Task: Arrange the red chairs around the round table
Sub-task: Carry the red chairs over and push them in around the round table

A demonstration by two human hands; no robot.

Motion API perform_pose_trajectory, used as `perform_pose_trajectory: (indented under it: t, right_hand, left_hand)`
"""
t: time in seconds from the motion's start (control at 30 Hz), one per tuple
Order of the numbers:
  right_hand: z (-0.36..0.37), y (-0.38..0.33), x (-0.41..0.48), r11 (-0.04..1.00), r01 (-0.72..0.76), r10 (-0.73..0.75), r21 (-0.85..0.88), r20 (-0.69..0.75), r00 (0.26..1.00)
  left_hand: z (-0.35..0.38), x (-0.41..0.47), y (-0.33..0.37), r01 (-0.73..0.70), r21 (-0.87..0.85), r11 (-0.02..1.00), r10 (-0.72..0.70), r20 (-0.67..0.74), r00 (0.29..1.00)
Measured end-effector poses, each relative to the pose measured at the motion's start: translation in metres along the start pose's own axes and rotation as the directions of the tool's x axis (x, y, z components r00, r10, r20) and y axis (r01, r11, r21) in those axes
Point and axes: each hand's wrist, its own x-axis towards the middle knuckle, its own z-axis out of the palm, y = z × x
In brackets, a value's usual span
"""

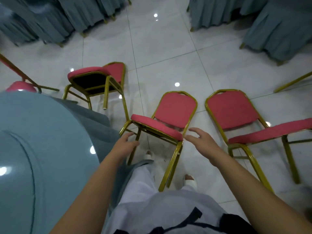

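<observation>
Obs: middle chair (pixel 166 125) stands directly in front of the person, between the two outstretched hands. Its seat faces the person, back panel on the far side. Round table (pixel 42 149) lies to the left, draped in smooth blue-grey cloth with a glossy top.

Left hand (pixel 125 143): fingers curled around the chair's front-left leg just under the seat corner. It looks like a loose hold; how firm, cannot tell.

Right hand (pixel 197 138): fingers spread wide, holding nothing, just beside the seat's front-right corner and apart from it.

Key relation: the seat's front edge runs left to right between the hands, tilted lower at the right. The left hand is already on the frame; the right has only a short way to go, inward to the left, to reach the seat edge. Judgement: the table is to the left, so the chair likely needs turning and shifting that way.

Other chairs: one far left (pixel 98 81) near the table skirt, one right (pixel 244 122) just beside the middle chair.

Materials: padded red fabric seats and arched backs, slightly fuzzy; gold-painted tubular metal frames. Floor (pixel 168 51) is glossy pale tile, likely slick under the chair feet.
</observation>
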Motion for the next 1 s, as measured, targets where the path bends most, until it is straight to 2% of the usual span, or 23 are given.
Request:
perform_pose_trajectory:
  t: [0.2,0.37,0.47,0.57,0.67,0.77,0.87,1.0]
  right_hand:
    - [0.011,-0.004,0.052,0.986,-0.164,0.161,-0.021,-0.114,0.980]
    - [0.044,0.000,0.110,0.926,-0.373,0.378,0.060,-0.170,0.910]
    - [0.066,0.021,0.166,0.851,-0.515,0.526,0.106,-0.158,0.836]
    - [0.082,0.047,0.214,0.720,-0.675,0.693,0.159,-0.116,0.712]
    - [0.093,0.069,0.252,0.588,-0.753,0.795,0.295,-0.040,0.605]
    - [0.102,0.089,0.288,0.495,-0.802,0.844,0.335,0.033,0.535]
    - [0.109,0.103,0.319,0.391,-0.871,0.892,0.297,0.109,0.438]
    - [0.105,0.117,0.353,0.402,-0.892,0.904,0.206,0.068,0.422]
  left_hand:
    - [-0.015,0.124,0.013,0.101,0.108,0.989,-0.114,0.119,0.986]
    - [-0.034,0.226,0.011,0.195,0.198,0.961,-0.225,0.144,0.964]
    - [-0.035,0.286,0.011,0.206,0.206,0.957,-0.234,0.125,0.964]
    - [-0.024,0.331,0.011,0.150,0.250,0.956,-0.168,0.051,0.985]
    - [-0.008,0.372,-0.001,0.151,0.258,0.954,-0.165,0.032,0.986]
    - [0.001,0.411,-0.015,0.230,0.262,0.937,-0.241,0.012,0.970]
    - [0.008,0.452,-0.028,0.265,0.394,0.880,-0.317,0.073,0.945]
    - [0.021,0.501,-0.031,0.365,0.500,0.786,-0.517,0.207,0.831]
